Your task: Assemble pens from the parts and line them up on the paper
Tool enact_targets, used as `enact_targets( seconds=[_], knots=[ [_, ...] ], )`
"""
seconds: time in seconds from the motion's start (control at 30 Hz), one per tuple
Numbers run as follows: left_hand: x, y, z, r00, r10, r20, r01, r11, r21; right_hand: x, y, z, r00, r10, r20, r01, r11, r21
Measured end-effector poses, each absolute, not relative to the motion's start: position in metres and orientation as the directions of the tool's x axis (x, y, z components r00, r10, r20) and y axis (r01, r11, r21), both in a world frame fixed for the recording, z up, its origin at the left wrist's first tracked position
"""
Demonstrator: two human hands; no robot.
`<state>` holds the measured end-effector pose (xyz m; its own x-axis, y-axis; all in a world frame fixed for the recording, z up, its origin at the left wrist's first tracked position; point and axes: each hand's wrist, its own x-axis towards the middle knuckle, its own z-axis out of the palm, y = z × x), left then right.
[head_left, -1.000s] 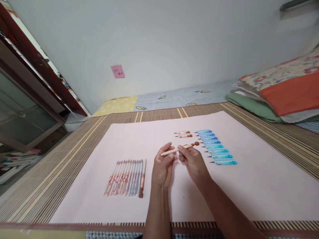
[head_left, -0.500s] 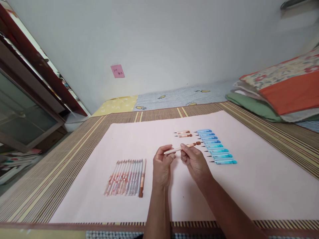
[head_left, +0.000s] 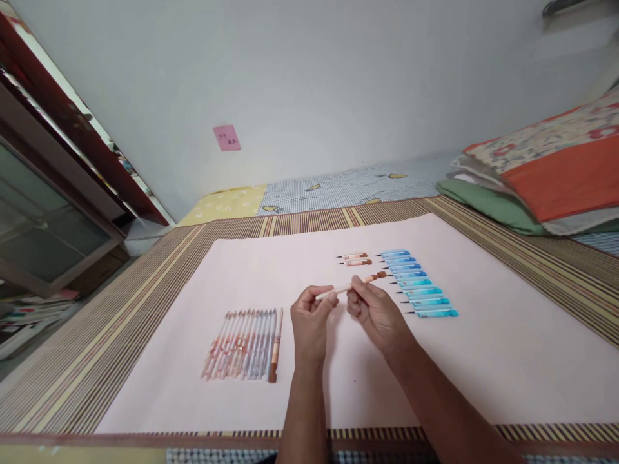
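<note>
Left hand (head_left: 309, 325) and right hand (head_left: 380, 317) pinch a slender, knob-ended cream pen (head_left: 343, 288) above a smooth sheet (head_left: 483, 374).

The head-worn camera looks forward and down over the left hand (head_left: 309, 330) and right hand (head_left: 380, 317), close by, facing the wall (head_left: 309, 84).

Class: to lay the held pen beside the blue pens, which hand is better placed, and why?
Probably the right hand: it is nearer the blue pens and grips the held pen near its middle, while the left hand is farther off, at the pale end.
</note>
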<state>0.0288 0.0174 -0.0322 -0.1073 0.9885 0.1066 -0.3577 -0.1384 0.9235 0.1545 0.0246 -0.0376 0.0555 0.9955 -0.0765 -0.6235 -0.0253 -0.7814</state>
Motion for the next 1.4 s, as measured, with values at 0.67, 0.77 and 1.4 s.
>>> enact_targets(
  seconds=[0.67,0.77,1.4],
  knots=[
    [0.032,0.015,-0.032,-0.057,0.995,0.081,-0.37,-0.096,0.924,0.149,0.022,-0.036,0.156,0.987,-0.045,-0.558,0.051,-0.828],
    [0.033,0.013,-0.029,-0.101,0.989,0.111,-0.333,-0.139,0.932,0.147,0.021,-0.033,0.13,0.99,-0.058,-0.581,0.028,-0.814],
    [0.031,0.02,-0.036,-0.054,0.998,0.038,-0.544,-0.062,0.837,0.142,0.018,-0.034,0.175,0.984,0.035,-0.427,0.108,-0.898]
  ],
)
